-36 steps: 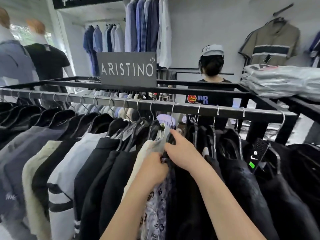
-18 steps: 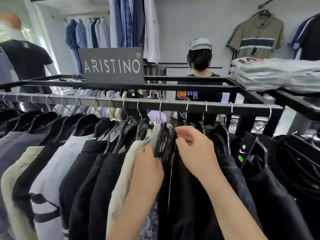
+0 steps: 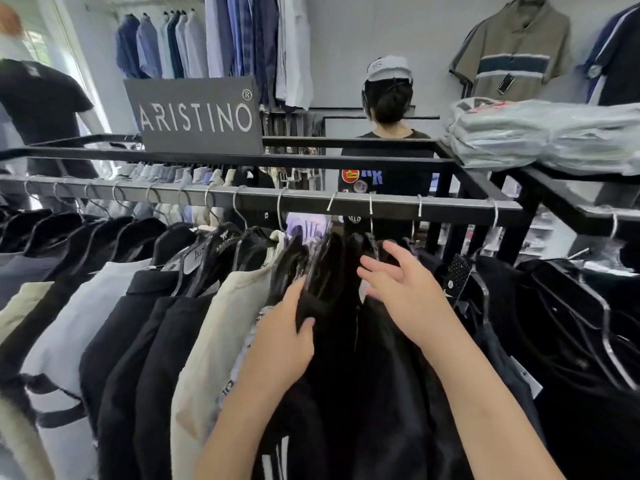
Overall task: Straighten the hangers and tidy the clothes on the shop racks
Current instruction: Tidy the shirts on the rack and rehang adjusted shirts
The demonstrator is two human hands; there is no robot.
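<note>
On the grey rail [image 3: 304,202], midway along the row, I see the left hand [image 3: 284,341] gripping the shoulder of a black garment [image 3: 329,268], thumb curled over the fabric. The right hand [image 3: 405,292] has its fingers spread and loose, resting against the next black top [image 3: 391,358] just beside it.
</note>
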